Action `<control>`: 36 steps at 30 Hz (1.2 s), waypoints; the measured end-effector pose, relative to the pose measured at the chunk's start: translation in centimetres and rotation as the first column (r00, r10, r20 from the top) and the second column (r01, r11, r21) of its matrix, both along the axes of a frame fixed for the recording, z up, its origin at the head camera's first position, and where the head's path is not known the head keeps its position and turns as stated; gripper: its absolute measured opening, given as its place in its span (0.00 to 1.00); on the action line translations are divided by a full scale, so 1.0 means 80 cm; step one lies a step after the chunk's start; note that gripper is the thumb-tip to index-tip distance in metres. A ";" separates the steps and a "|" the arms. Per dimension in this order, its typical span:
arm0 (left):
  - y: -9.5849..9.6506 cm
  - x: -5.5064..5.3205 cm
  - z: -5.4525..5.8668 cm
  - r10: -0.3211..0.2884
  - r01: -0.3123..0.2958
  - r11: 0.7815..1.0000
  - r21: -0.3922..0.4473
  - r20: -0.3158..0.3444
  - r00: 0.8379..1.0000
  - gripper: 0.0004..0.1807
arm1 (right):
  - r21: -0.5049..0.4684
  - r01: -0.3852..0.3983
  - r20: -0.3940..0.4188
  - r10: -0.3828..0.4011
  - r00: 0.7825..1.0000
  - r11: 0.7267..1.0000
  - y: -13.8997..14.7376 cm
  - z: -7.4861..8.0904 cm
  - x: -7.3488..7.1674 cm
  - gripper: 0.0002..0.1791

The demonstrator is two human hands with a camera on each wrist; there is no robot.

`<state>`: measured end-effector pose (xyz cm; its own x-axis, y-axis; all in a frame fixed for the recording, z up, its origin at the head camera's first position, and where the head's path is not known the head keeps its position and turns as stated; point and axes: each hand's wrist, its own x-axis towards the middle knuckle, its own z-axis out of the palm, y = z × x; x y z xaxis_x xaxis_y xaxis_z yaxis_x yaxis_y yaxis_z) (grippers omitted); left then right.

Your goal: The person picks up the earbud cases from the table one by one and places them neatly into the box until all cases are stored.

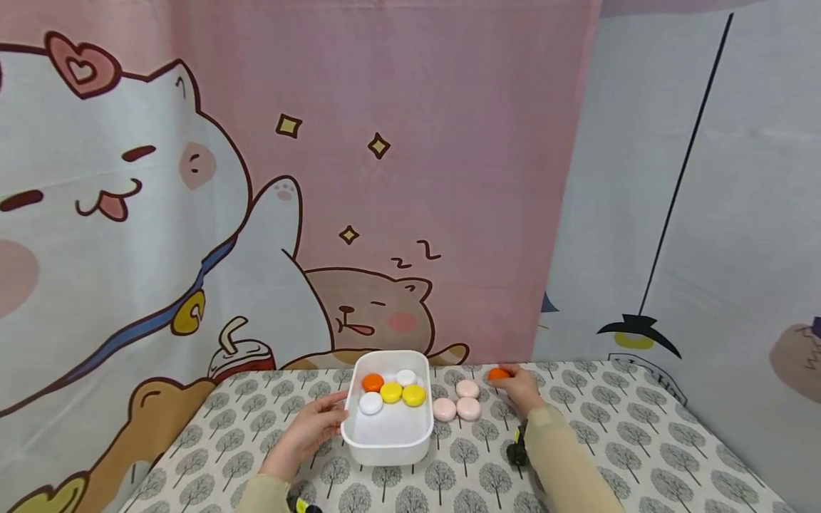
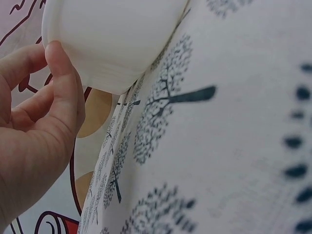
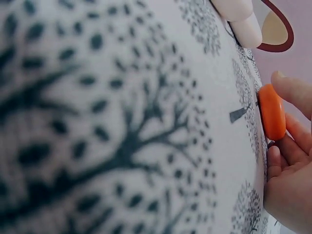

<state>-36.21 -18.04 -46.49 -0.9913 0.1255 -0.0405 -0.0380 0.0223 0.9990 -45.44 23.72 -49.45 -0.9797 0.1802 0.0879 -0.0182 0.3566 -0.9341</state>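
A white plastic box (image 1: 388, 432) with rounded corners stands on the table. My left hand (image 1: 311, 427) pinches its left rim, the thumb lying on the outer wall in the left wrist view. Inside the box sit an orange disc (image 1: 373, 382), two white discs (image 1: 370, 403) and two yellow discs (image 1: 413, 395), all smooth and rounded. To the right of the box, my right hand (image 1: 522, 390) holds another orange disc (image 3: 272, 112) between thumb and fingers, low at the cloth. Between that hand and the box lie three pale pink discs (image 1: 468, 408).
A cloth (image 1: 423, 491) printed with grey trees covers the table. Behind its far edge hangs a pink curtain (image 1: 449, 178) with cartoon animals. A pale grey printed curtain (image 1: 725, 214) hangs at the right.
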 end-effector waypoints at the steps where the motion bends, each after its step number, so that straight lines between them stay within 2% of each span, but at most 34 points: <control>1: 0.000 0.000 0.000 0.000 0.000 1.000 0.001 0.001 1.000 0.30 | -0.009 0.000 0.001 0.000 1.000 1.000 0.000 0.000 0.001 0.32; 11: 0.000 0.003 -0.001 -0.016 0.016 1.000 0.014 0.010 1.000 0.31 | -0.043 0.001 0.006 -0.001 1.000 0.999 -0.001 -0.001 0.010 0.30; 19: 0.000 0.002 0.000 0.010 -0.010 1.000 0.007 0.017 1.000 0.30 | -0.074 0.041 0.018 -0.040 0.999 0.996 -0.002 -0.002 0.006 0.31; 23: 0.001 0.001 -0.001 0.012 -0.012 1.000 0.007 0.012 1.000 0.30 | -0.097 0.036 0.012 -0.035 0.999 0.995 -0.002 0.000 0.005 0.30; 28: 0.001 0.001 0.000 0.023 -0.023 1.000 0.002 0.015 1.000 0.30 | -0.118 0.012 0.029 -0.008 1.000 0.993 0.001 0.002 0.003 0.29; 36: 0.000 0.000 0.001 0.005 -0.005 1.000 -0.003 0.002 1.000 0.30 | -0.025 -0.100 0.020 0.100 0.995 0.995 0.010 0.022 0.005 0.29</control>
<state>-36.21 -18.02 -46.39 -0.9918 0.1206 -0.0431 -0.0403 0.0255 0.9989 -45.04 24.55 -47.68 -0.9945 0.0832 0.0635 -0.0325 0.3311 -0.9430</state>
